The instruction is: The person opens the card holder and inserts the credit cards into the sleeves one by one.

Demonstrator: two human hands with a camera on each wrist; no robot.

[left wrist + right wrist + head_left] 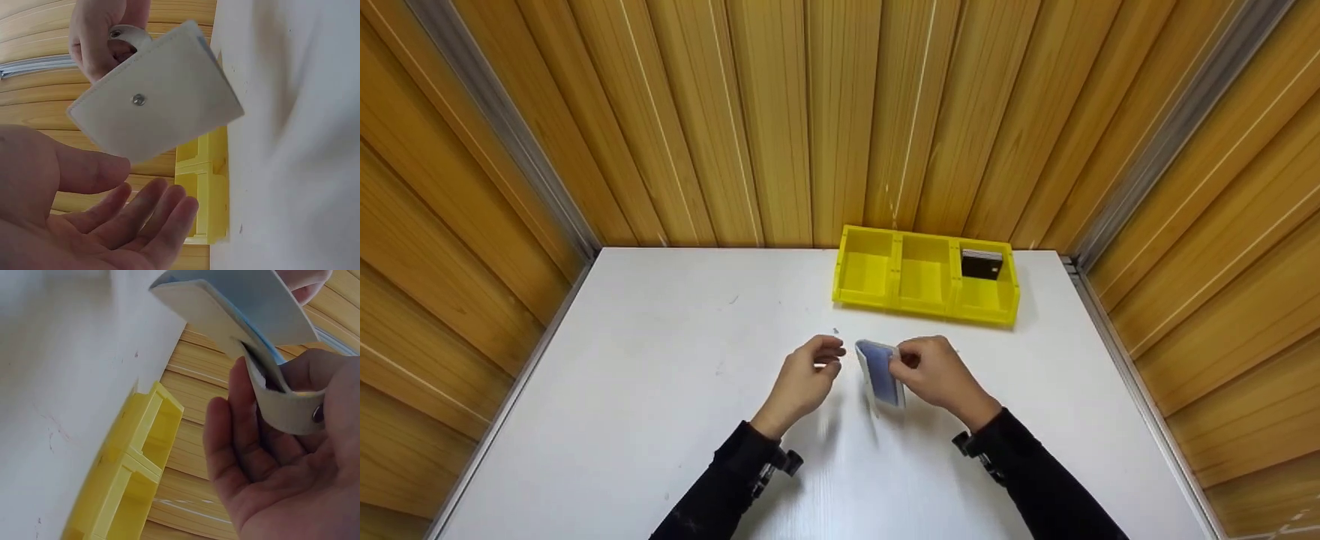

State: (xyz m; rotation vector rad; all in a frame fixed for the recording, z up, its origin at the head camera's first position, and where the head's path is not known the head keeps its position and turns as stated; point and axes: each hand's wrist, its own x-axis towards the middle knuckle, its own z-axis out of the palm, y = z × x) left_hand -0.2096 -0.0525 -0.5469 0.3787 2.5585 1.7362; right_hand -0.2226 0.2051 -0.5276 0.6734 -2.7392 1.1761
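Observation:
A white card holder (879, 371) with a bluish inner side stands partly unfolded above the table, pinched along its edge by my right hand (941, 375). In the left wrist view its pale cover (169, 93) carries a metal snap button (138, 99). The closing strap (287, 410) loops out beside the right thumb in the right wrist view. My left hand (808, 375) is held just left of the card holder, fingers loosely bent and gripping nothing; a small gap separates them in the head view.
A yellow bin (922, 304) with three compartments stands at the back right of the white table (660, 375). Its right compartment holds a dark, flat, card-like stack (981, 266). Wood-patterned walls (765, 120) enclose the table at the back and sides.

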